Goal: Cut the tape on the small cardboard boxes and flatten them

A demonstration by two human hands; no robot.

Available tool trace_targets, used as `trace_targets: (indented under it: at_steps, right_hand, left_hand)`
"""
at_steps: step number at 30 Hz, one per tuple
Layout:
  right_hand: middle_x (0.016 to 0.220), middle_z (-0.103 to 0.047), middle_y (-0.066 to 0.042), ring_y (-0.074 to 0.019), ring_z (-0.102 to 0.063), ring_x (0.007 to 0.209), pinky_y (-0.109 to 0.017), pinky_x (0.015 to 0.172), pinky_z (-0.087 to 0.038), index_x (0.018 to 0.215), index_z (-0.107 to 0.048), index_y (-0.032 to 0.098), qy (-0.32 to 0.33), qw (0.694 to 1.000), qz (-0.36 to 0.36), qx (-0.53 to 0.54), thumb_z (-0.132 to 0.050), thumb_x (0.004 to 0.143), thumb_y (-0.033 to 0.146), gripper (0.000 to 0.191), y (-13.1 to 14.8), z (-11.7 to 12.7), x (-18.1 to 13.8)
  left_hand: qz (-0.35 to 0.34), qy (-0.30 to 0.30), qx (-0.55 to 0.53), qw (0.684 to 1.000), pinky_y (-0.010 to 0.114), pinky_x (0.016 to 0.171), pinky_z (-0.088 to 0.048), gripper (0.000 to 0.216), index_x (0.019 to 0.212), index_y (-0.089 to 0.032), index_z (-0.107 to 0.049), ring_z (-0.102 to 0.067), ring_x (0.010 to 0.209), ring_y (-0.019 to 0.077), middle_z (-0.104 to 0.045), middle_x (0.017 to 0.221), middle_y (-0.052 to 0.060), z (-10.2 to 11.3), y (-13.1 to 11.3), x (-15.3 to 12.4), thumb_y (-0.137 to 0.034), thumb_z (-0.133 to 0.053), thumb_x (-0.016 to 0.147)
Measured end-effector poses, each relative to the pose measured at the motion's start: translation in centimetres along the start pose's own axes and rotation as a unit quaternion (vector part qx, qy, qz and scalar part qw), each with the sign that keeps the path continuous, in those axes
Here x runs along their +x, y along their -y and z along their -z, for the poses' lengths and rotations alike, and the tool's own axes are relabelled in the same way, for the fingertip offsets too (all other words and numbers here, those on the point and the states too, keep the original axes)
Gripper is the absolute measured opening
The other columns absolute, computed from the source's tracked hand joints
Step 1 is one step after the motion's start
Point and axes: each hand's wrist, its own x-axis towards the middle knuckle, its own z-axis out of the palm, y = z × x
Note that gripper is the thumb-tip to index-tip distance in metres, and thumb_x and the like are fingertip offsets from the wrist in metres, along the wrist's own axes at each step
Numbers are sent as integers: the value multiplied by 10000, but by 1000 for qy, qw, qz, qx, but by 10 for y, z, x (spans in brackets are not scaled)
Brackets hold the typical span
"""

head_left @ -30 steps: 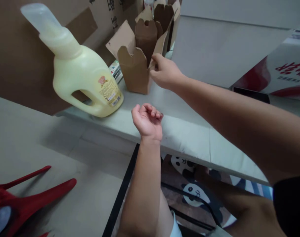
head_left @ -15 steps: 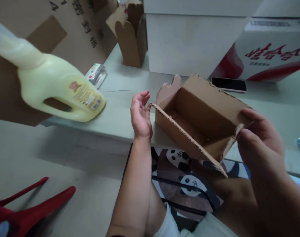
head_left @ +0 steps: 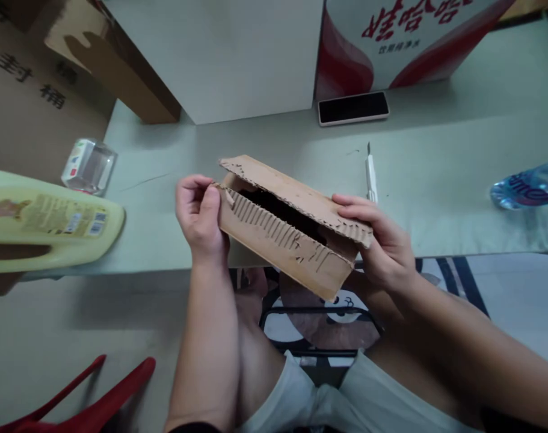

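Observation:
Between my two hands is a brown cardboard box [head_left: 285, 258], tilted over the table's front edge. Its torn, ribbed upper edges lean close together, leaving a dark narrow slot. My left hand [head_left: 201, 216] pinches the box's left end between thumb and fingers. At the other end my right hand [head_left: 382, 240] grips the right corner, fingers over the top flap and thumb hidden. Just behind the right hand a white utility knife [head_left: 370, 174] lies on the table, its blade showing at the far end.
On the pale green table [head_left: 436, 180] lie a phone [head_left: 354, 109] and a water bottle [head_left: 529, 186]. A yellow jug [head_left: 52, 222], a clear plastic box [head_left: 89, 165] and another cardboard box [head_left: 124, 72] stand left. White boxes [head_left: 246, 54] line the back; a red chair [head_left: 93, 403] is below.
My left hand has gone from open beside the box to gripping its left end. The box's open top has narrowed to a slot. The view has swung right, bringing the knife into sight.

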Motion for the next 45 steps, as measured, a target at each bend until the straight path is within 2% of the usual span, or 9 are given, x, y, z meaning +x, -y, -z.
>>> trace_targets:
  at_steps: [3, 7, 14, 20, 27, 31, 36, 41, 45]
  right_hand:
    - [1385, -609, -12, -230, -537, 1344, -490, 1139, -455, 1212, -628, 384, 8, 999, 7, 38, -497, 960, 315, 292, -2, 3, -4]
    - [1420, -576, -41, -277, -519, 1352, -512, 1134, -441, 1197, -634, 339, 14, 996, 23, 85, -540, 926, 479, 320, -5, 1, -7]
    - [1386, -609, -69, -318, -563, 1306, -572, 1083, -462, 1008, -574, 305, -20, 1000, -22, 11, -559, 895, 477, 206, -4, -4, -6]
    - [1325, -640, -70, -320, -585, 1268, -570, 1063, -472, 962, -565, 312, -49, 998, -25, 16, -555, 872, 501, 209, -5, -10, -3]
    - [1262, -653, -72, -310, -605, 1230, -550, 1045, -485, 975, -535, 319, -70, 997, -31, 3, -539, 881, 533, 235, -3, -18, -3]
    - [1280, -636, -50, -289, -618, 1212, -517, 1013, -518, 1205, -481, 390, -75, 995, -28, 59, -569, 864, 582, 401, -10, -18, -3]
    - [1395, -582, -72, -272, -559, 1324, -526, 1122, -460, 1318, -476, 336, -97, 991, -91, 33, -519, 914, 534, 452, -26, -10, 4]
    - [1198, -707, -50, -271, -656, 1178, -542, 1077, -510, 1134, -670, 282, 19, 981, -193, -4, -535, 919, 414, 286, -18, -7, 12]
    - [1254, -696, -49, -270, -635, 1239, -484, 1096, -516, 1184, -676, 287, 63, 985, -148, 58, -489, 939, 553, 407, -7, -9, 11]
  left_hand:
    - [19, 11, 7, 1000, 214, 699, -468, 40, 815, -280, -719, -528, 713, 121, -596, 791, 6, -4, -2, -3, -309, -744, 828]
    - [27, 13, 28, 999, 256, 764, -502, 86, 819, -298, -704, -570, 790, 152, -594, 831, 21, -3, -3, -3, -367, -754, 818]
    - [40, 14, 36, 998, 298, 858, -530, 167, 863, -278, -695, -649, 957, 195, -642, 901, 23, 3, 0, -3, -418, -767, 805]
    - [-8, 113, 86, 990, 391, 1154, -419, 165, 908, -230, -786, -616, 1217, 234, -715, 1152, 49, 13, 0, 2, -285, -635, 870]
    - [7, 83, 87, 993, 395, 1102, -466, 194, 866, -227, -796, -673, 1114, 232, -754, 1030, 37, 14, 2, 1, -234, -602, 860]
    - [22, 72, 84, 994, 343, 1003, -502, 210, 876, -222, -796, -682, 1029, 204, -765, 964, 24, 17, 4, 3, -249, -590, 841]
    - [72, -43, 20, 996, 310, 860, -516, 191, 824, -189, -727, -656, 873, 175, -725, 855, 24, 21, 3, 13, -230, -540, 823]
    - [116, -120, -88, 982, 340, 877, -514, 244, 788, -163, -685, -650, 862, 165, -685, 847, 41, 23, 5, 21, -170, -447, 842]
    - [154, -136, -89, 975, 306, 838, -534, 175, 797, -184, -681, -647, 870, 171, -675, 884, 56, 23, 13, 19, -252, -519, 793]
